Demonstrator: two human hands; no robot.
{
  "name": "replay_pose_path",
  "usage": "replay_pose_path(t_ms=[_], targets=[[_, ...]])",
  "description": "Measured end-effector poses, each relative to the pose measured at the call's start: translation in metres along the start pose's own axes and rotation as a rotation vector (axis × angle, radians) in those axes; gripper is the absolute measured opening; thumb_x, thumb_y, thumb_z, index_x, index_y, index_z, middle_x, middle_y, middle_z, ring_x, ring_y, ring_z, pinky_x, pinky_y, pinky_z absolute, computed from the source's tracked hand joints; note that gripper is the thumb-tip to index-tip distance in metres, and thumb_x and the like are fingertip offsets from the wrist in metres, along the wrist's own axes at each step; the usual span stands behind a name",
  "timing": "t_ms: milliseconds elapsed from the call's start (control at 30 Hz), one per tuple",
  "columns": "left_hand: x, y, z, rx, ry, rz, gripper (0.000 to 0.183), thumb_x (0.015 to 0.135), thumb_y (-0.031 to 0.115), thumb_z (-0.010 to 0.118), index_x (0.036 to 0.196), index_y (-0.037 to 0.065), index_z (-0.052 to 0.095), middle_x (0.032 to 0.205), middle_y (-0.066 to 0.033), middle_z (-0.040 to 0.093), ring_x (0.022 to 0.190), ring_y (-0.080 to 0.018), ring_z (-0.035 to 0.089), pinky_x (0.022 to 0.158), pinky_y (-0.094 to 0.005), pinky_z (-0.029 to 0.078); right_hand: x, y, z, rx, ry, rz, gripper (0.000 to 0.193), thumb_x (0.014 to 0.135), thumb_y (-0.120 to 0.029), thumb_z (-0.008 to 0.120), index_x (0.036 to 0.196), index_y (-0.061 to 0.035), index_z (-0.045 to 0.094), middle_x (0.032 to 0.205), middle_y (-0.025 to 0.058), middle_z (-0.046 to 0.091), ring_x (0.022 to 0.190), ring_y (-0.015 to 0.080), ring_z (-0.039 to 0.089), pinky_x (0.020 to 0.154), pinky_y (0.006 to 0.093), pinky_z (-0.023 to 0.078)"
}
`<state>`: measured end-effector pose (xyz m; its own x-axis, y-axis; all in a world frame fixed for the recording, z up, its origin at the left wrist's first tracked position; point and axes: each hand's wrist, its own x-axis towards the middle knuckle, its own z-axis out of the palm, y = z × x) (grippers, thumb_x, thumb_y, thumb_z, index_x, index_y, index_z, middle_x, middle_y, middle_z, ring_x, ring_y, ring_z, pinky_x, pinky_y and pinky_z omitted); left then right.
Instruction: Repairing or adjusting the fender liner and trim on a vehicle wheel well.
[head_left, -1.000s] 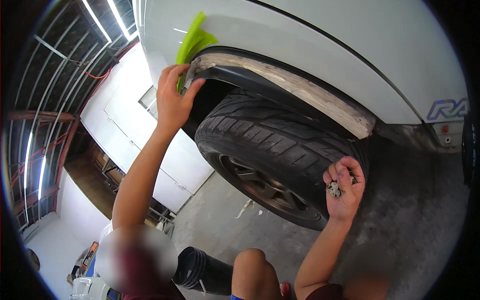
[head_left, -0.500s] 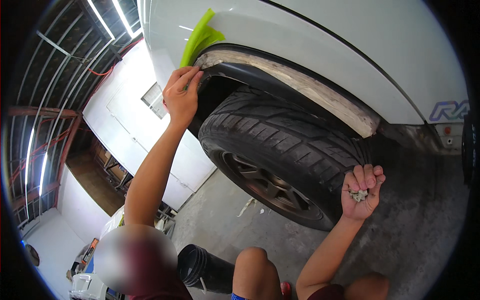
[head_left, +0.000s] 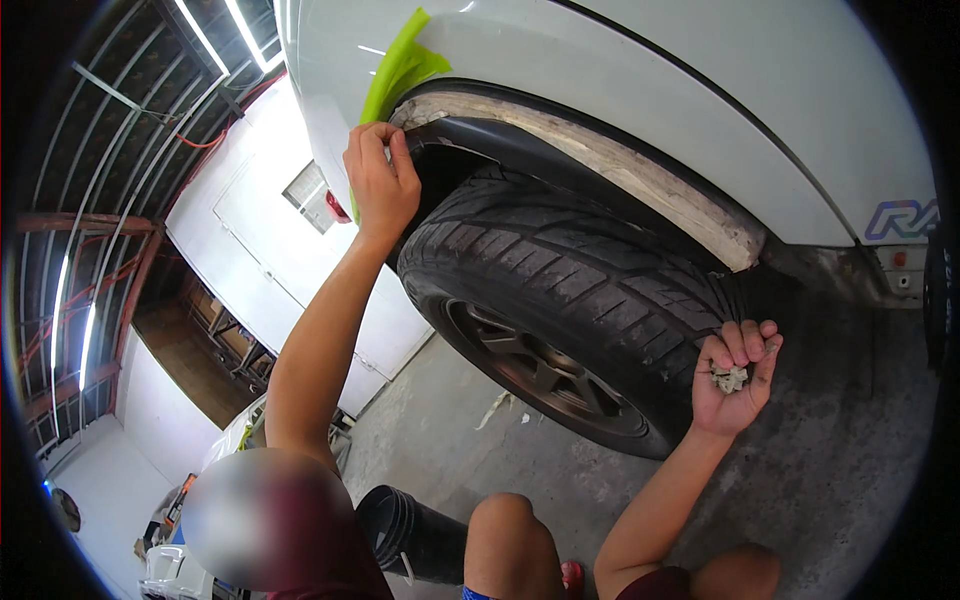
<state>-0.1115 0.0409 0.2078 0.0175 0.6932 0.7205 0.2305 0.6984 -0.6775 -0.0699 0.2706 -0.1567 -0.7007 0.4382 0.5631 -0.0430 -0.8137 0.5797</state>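
My left hand [head_left: 383, 180] is raised to the far left end of the wheel arch, fingers bent and pressed together at the edge. What its fingertips grip, if anything, is hidden. A rough, off-white strip of adhesive residue [head_left: 600, 165] runs along the arch from beside those fingers to its lower right end. Bright green masking tape [head_left: 400, 70] sticks to the white body panel just above this hand, one flap standing loose. Low beside the tyre [head_left: 560, 250], my right hand [head_left: 738, 385] is closed around a crumpled, whitish wad [head_left: 729, 378], palm up.
A black bucket [head_left: 430, 540] stands on the concrete floor [head_left: 460, 440] near my bent knee [head_left: 512, 540]. Pale scraps [head_left: 493, 410] lie by the wheel. A white wall with a door [head_left: 290, 250] rises behind on the left. A dark flap [head_left: 937, 300] hangs at far right.
My left hand has turned and shifted slightly along the arch edge, its fingers curling over more. My right hand, still holding the wad, has moved a little right and up.
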Motion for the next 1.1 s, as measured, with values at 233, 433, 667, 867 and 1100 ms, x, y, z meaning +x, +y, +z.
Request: replay_pose_path(t_ms=[233,433,667,867,1100], targets=[[0.005,0.0,-0.006,-0.019,-0.065,0.001,0.007,0.094,0.003,0.057,0.096,-0.003,0.054,0.093,-0.0179,0.056,0.088,-0.0349,0.057,0.08,-0.0401,0.046,0.0,-0.002,-0.004,0.025,0.011,-0.007,0.018,0.104,-0.019,0.053,0.113,-0.0051,0.059,0.085,-0.0015,0.049,0.076,0.0099,0.043,0.07,0.026,0.04],[0.018,0.008,-0.02,-0.096,-0.058,0.024,0.021,0.094,0.008,0.06,0.114,0.002,0.062,0.11,-0.0169,0.062,0.101,-0.0349,0.06,0.09,-0.0386,0.046,-0.002,-0.002,-0.008,0.009,0.036,-0.007,0.019,0.102,-0.02,0.055,0.115,-0.006,0.058,0.085,-0.0015,0.052,0.074,0.0102,0.043,0.068,0.026,0.039],[0.051,-0.009,-0.036,-0.173,-0.324,0.134,0.029,0.092,0.003,0.058,0.119,0.006,0.065,0.114,-0.0149,0.062,0.105,-0.0346,0.06,0.095,-0.0375,0.046,-0.001,-0.003,-0.008,-0.016,0.036,0.004,0.019,0.102,-0.02,0.056,0.114,-0.0065,0.058,0.085,-0.0017,0.051,0.074,0.01,0.043,0.068,0.0257,0.039],[0.074,-0.013,-0.039,-0.167,-0.541,0.175,0.023,0.093,-0.001,0.056,0.113,0.005,0.066,0.108,-0.0117,0.065,0.101,-0.0296,0.065,0.091,-0.0343,0.05,-0.003,-0.004,-0.016,-0.031,0.053,0.017,0.018,0.102,-0.021,0.057,0.113,-0.0072,0.059,0.084,-0.0017,0.052,0.074,0.0101,0.043,0.067,0.0256,0.039],[0.084,-0.023,-0.04,0.111,-0.467,0.496,0.026,0.089,0.0,0.061,0.112,0.011,0.064,0.111,-0.0099,0.066,0.105,-0.0308,0.064,0.092,-0.0372,0.051,-0.005,0.0,-0.01,-0.013,0.03,0.074,0.018,0.102,-0.02,0.056,0.113,-0.0071,0.059,0.085,-0.0019,0.052,0.075,0.0101,0.044,0.068,0.0259,0.04]])
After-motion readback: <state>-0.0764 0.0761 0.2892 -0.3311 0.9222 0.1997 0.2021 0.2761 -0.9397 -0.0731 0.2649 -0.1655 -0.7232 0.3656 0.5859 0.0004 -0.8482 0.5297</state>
